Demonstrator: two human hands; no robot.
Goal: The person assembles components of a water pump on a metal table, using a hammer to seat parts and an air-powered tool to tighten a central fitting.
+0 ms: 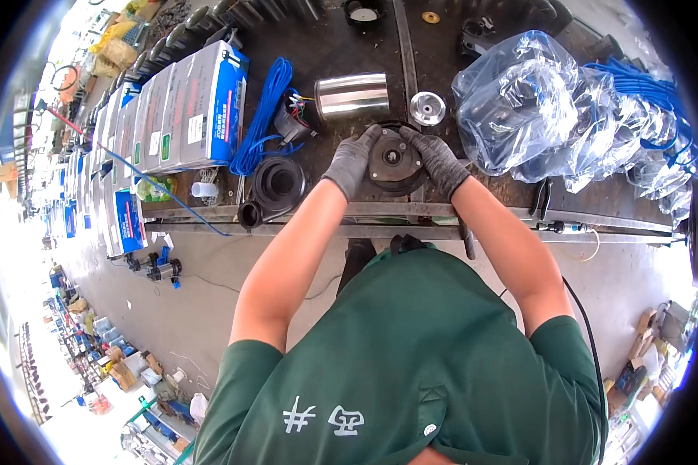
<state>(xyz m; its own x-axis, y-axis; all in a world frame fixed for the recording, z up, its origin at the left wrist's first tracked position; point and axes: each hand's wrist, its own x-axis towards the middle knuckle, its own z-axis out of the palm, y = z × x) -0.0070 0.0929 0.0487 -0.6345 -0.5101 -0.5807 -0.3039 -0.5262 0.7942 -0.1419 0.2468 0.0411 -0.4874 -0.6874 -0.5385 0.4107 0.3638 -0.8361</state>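
Both my hands, in dark grey gloves, grip a round black pump part (pixel 393 160) with a raised, bolted plate and a small hub at its centre. My left hand (pixel 352 161) is closed round its left side, and my right hand (pixel 438 161) round its right side. The part is at the near side of the dark workbench (pixel 349 43). Just beyond it, by my right hand, stands a silver round metal cup (pixel 427 108). A shiny metal cylinder (pixel 353 94) lies beyond my left hand. Left of that hand sits a black volute-shaped casing (pixel 278 184).
Grey and blue boxes (pixel 190 108) stand in a row at the left. A coiled blue cable (pixel 265 116) and a wired black part (pixel 291 124) lie beside them. Clear plastic bags (pixel 520 108) fill the right. Metal rails (pixel 326 211) run along the near edge; an air tool (pixel 564 227) hangs there.
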